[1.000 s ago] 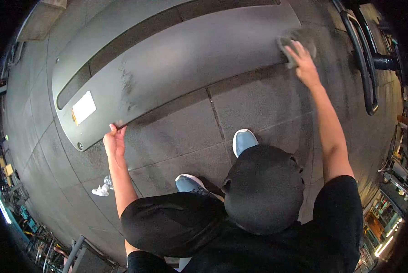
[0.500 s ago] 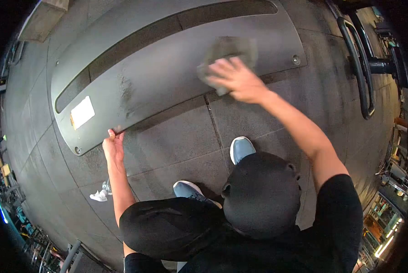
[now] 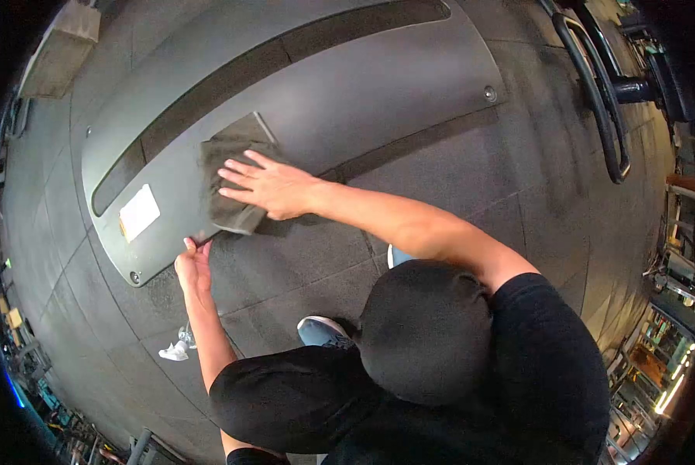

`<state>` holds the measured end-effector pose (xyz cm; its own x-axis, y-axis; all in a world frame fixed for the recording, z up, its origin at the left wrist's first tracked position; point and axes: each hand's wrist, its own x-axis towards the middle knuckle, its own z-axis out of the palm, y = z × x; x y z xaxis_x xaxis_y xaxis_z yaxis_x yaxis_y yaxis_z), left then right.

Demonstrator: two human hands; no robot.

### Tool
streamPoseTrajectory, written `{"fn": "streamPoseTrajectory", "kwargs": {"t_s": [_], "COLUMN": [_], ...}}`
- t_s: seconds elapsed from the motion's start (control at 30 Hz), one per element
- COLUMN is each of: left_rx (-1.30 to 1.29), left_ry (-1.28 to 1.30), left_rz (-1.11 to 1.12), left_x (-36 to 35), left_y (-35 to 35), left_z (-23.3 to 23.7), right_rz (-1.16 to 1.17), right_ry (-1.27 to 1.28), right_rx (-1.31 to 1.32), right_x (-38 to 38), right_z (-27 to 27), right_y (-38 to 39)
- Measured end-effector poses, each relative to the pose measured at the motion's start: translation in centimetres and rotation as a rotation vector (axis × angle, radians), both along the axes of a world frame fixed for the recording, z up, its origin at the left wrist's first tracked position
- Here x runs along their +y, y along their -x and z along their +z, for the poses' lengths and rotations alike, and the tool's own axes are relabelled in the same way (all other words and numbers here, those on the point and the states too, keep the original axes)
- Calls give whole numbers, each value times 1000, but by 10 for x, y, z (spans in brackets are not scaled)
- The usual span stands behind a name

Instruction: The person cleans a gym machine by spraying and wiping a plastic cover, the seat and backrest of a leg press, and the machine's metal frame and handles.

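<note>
A large dark grey panel (image 3: 378, 93) with a long curved slot and a white label (image 3: 139, 211) is in front of me. My left hand (image 3: 194, 263) pinches its near edge at the lower left, thumb on top. Flat on a dark cloth (image 3: 235, 143) lies my right hand (image 3: 274, 186), fingers spread, pressing it against the panel's left half. One flap of the cloth hangs over the near edge. Screws sit at the panel's corners, one of them at the right end.
Dark rubber tiles (image 3: 456, 178) cover the floor. A white spray head (image 3: 174, 351) on a clear bottle lies beside my left forearm, partly hidden. Black tubular equipment (image 3: 595, 93) stands at the right, a wooden block (image 3: 61, 54) at the upper left.
My right hand has swept the cloth leftward along the panel, over the dusty patch seen earlier. My left hand keeps its hold on the edge. The view has shifted slightly.
</note>
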<state>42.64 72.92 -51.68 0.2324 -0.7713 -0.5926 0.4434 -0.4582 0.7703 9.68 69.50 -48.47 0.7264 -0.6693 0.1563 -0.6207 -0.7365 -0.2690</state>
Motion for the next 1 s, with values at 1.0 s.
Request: {"fn": "streamPoseTrajectory", "kwargs": {"t_s": [1.0], "left_rx": [-2], "left_ry": [18], "left_rz": [11], "left_x": [1], "left_y": [3], "left_z": [-4], "right_rz": [-33], "right_ry": [-18], "right_rx": [15], "right_x": [-12], "right_z": [7], "right_y": [10]}}
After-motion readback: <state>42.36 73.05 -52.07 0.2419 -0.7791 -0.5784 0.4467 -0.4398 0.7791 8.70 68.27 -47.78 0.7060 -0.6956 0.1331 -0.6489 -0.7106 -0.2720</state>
